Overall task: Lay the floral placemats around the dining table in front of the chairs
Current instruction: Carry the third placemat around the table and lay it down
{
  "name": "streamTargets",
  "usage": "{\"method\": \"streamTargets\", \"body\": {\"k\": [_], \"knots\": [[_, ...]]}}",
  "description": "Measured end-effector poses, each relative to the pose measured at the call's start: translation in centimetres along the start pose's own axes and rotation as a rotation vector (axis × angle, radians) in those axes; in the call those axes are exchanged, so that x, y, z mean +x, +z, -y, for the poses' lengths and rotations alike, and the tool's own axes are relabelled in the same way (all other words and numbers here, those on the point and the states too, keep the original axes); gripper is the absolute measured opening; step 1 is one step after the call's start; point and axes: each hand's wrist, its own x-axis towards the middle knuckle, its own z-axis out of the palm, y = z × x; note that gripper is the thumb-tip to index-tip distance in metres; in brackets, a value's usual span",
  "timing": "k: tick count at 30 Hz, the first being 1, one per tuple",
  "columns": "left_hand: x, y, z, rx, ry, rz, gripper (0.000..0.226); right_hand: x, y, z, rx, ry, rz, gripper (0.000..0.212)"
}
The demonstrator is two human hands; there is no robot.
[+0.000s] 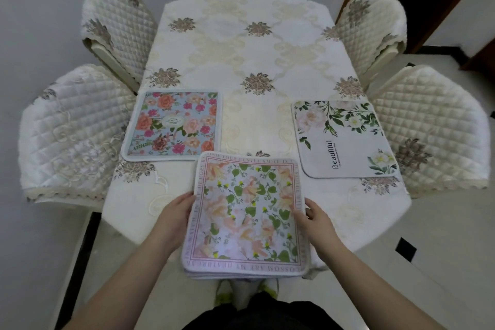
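My left hand (179,213) and right hand (316,215) grip opposite edges of the placemat stack (247,215) overhanging the dining table (249,48) near edge, fingers curled underneath.

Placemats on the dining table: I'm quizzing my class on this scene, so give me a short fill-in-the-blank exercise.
1. The number of placemats already lying flat in front of chairs is ____.
2. The white placemat carries the printed word ____.
3. The left hand and right hand hold a ____ of placemats by its side edges.
4. The blue placemat lies on the person's ____ side.

Missing words: two; Beautiful; stack; left
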Motion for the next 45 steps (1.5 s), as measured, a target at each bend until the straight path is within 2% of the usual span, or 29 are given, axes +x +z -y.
{"method": "streamTargets", "body": {"k": [3, 9, 18, 30, 37, 45], "knots": [[-0.6, 0.3, 0.1, 0.295, 0.094, -0.059, 0.021, -0.6, 0.5, 0.0, -0.065, -0.005, -0.028, 0.061], [-2.0, 1.2, -0.2, 0.525, 0.240, -0.028, 0.036, -2.5, 1.0, 0.4, -0.048, -0.085, -0.128, 0.053], [-3.1, 2.8, -3.2, 0.520, 0.379, 0.024, 0.037, -6.7, -1.3, 1.8, 0.073, -0.165, -0.277, 0.051], [-3.8, 8.5, -3.7, 0.543, 0.410, 0.227, 0.036, -12.2, -5.8, -0.5, 0.283, -0.182, -0.448, 0.050], [-5.9, 15.3, -2.6, 0.614, 0.408, 0.321, 0.034, -15.3, -10.9, -3.1, 0.381, -0.191, -0.512, 0.050], [-10.4, 26.3, 2.6, 0.644, 0.411, 0.432, 0.028, -19.6, -21.1, -8.3, 0.407, -0.206, -0.621, 0.051]]}}
